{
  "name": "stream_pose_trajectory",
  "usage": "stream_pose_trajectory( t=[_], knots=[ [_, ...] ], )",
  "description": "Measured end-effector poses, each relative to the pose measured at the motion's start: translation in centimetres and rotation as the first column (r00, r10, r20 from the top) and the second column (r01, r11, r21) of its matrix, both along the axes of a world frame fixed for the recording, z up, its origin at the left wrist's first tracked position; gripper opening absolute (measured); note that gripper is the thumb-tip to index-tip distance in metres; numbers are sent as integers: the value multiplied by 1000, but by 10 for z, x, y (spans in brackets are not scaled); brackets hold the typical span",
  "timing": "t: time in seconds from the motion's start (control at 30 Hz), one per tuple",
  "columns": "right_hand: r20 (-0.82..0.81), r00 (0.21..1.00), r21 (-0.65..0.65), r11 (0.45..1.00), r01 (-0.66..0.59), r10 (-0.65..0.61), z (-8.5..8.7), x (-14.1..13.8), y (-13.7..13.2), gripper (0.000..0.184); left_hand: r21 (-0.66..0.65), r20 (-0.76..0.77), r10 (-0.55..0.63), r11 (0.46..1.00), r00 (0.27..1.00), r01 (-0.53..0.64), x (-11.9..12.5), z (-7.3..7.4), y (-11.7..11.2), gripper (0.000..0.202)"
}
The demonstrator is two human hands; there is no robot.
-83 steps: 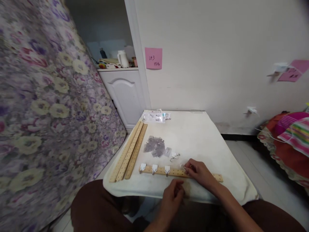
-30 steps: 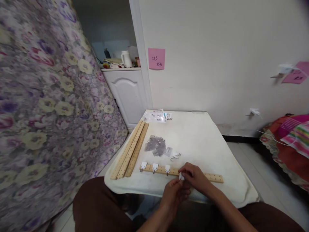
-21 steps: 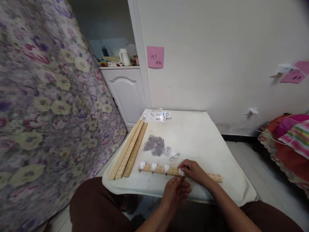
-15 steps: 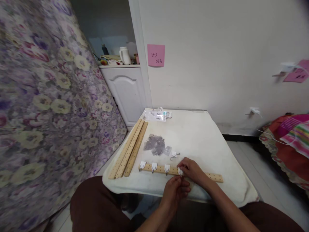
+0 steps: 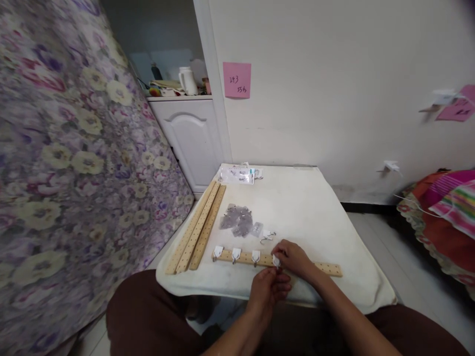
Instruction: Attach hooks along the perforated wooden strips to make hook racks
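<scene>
A perforated wooden strip (image 5: 328, 268) lies crosswise near the table's front edge. Three white hooks (image 5: 236, 254) sit in a row along its left half. Farther right on the strip, my right hand (image 5: 293, 258) pinches the white back of another hook (image 5: 276, 261) from above. My left hand (image 5: 267, 287) is below it, thumb and forefinger closed at the hook's lower metal end, the other fingers curled. The fingertips partly cover this hook. Just beyond my hands lie loose white hooks (image 5: 267, 236). Left of those is a pile of small clear-grey plastic packets (image 5: 239, 220).
Several more perforated wooden strips (image 5: 198, 225) lie lengthwise at the table's left side. Clear packaging (image 5: 236, 175) rests at the far left corner of the cloth-covered table (image 5: 297, 202). A floral curtain (image 5: 85, 168) hangs on the left; a wall (image 5: 315, 89) stands behind.
Both hands stay at the same hook with almost the same grip. The whole view has shifted slightly; the strips, packets and other hooks keep their places.
</scene>
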State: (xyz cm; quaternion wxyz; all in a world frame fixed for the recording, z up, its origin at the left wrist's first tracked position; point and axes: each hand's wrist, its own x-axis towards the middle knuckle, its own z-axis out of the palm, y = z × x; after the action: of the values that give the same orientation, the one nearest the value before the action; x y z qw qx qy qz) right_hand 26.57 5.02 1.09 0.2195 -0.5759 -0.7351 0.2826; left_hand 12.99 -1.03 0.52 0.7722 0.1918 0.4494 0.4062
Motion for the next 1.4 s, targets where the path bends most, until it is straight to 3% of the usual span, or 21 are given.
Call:
stream_pose_trajectory(
  t=[0.2, 0.63, 1.4],
  knots=[
    [-31, 1000, -12, 1000, -5, 4, 3, 1, 2, 18, -33, -55, 1, 999, 998, -3, 3, 2, 2, 21],
    [-10, 1000, 11, 1000, 3, -3, 2, 0, 1, 18, -13, -18, 16, 1000, 1000, -16, 3, 3, 0, 24],
    [-144, 988, -5, 998, -61, 60, 7, 11, -6, 25, -4, -50, -7, 1000, 999, 7, 6, 2, 2, 22]
  ],
)
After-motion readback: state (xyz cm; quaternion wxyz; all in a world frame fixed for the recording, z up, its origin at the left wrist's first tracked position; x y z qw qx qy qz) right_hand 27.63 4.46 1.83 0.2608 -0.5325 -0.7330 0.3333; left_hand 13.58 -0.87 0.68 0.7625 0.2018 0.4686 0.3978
